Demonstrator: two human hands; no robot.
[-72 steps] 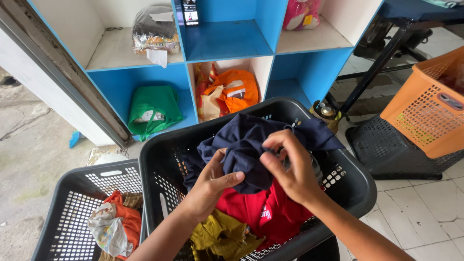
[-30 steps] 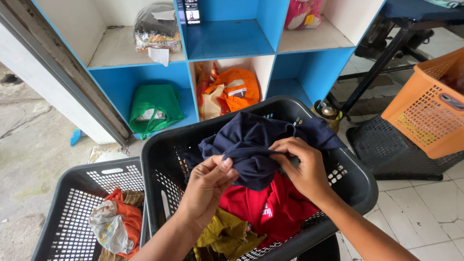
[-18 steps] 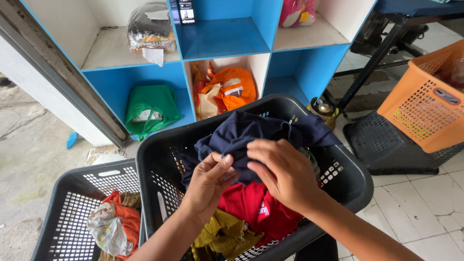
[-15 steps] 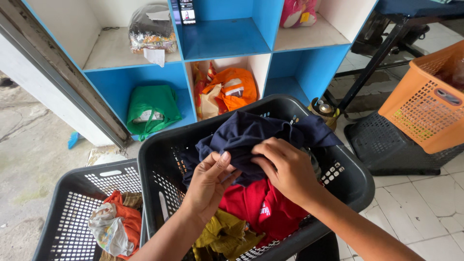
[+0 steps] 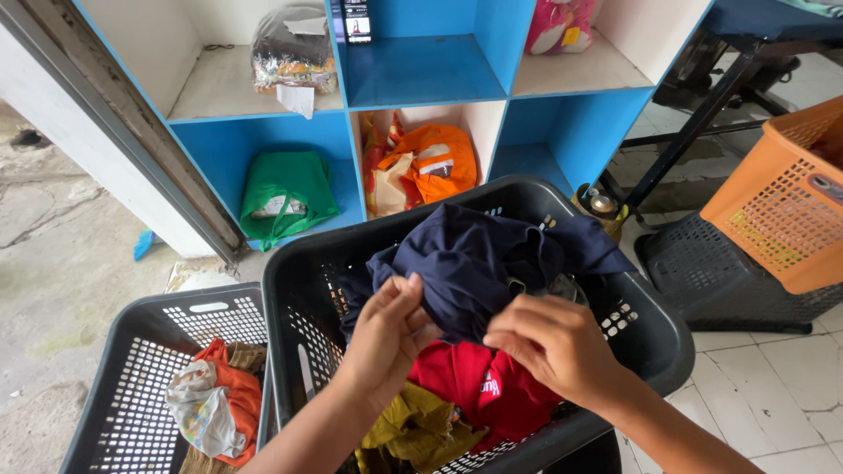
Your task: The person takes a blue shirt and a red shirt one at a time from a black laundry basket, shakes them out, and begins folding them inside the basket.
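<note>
A navy blue garment [image 5: 479, 259] lies bunched on top of the laundry in a black plastic basket [image 5: 654, 333]. My left hand [image 5: 386, 338] pinches its near edge with thumb and fingers. My right hand [image 5: 553, 342] grips the cloth's lower right edge, knuckles up. Under the navy cloth lie a red shirt [image 5: 474, 395] and an olive-yellow garment [image 5: 413, 430].
A second black basket [image 5: 132, 351] at the left holds orange and pale clothes. Behind stands a blue and white cubby shelf [image 5: 421, 79] with a green bag [image 5: 285, 189], an orange bag [image 5: 430, 162] and wrapped bundles. An orange basket [image 5: 781, 202] sits on a black crate at right.
Both hands have kept working the navy garment; my right hand slid from the top of the cloth down to its near right edge, and my left hand shifted its pinch slightly.
</note>
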